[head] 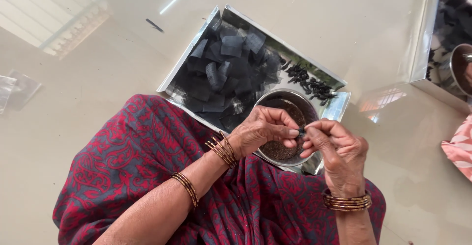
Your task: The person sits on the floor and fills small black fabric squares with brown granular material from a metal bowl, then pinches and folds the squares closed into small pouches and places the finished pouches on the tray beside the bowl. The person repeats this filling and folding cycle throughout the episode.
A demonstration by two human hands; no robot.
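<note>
Fingertips of left hand and right hand pinched together on small black piece above steel bowl

Two hands: left hand, right hand. Two silver trays: near tray, second tray at right edge. One steel bowl. Black net pieces: too many to count.

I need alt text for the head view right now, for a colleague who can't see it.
Both hands, left hand and right hand, pinch a small black piece between their fingertips above a round steel bowl of brown seeds. The bowl sits in a shiny silver tray holding a heap of black mesh squares and small twisted black bundles, on a pale floor.
</note>
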